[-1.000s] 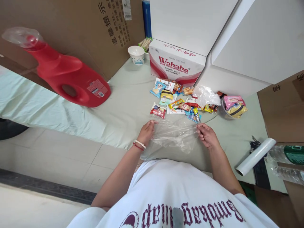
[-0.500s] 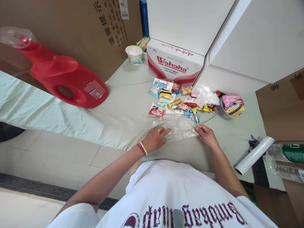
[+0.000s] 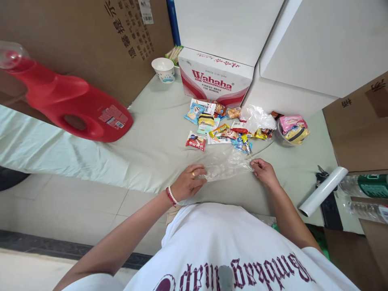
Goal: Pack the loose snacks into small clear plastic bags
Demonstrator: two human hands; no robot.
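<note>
A clear plastic bag [image 3: 226, 167] lies flattened on the pale green cloth between my hands. My left hand [image 3: 189, 184] has its curled fingers closed on the bag's left edge. At the opposite edge, my right hand [image 3: 265, 172] pinches the bag between thumb and fingers. Just beyond the bag is a loose pile of wrapped snacks, among them a red packet [image 3: 196, 141], a blue packet [image 3: 194, 112] and a yellow-and-black one [image 3: 206, 119]. A crumpled translucent bag [image 3: 258, 118] rests on the pile's right side.
A clear bowl [image 3: 281, 137] of packets stands right of the pile. Behind are a Wahaba-style printed water carton [image 3: 216, 76] and a paper cup [image 3: 164, 70]. A large red jug [image 3: 79, 107] is at left. A white roll [image 3: 323, 192], keys [image 3: 321, 176] and plastic bottles [image 3: 368, 186] lie at right.
My left hand has slid left from on top of the clear bag to its left edge, fingers now curled. The bag looks more spread out. My right hand keeps its pinch.
</note>
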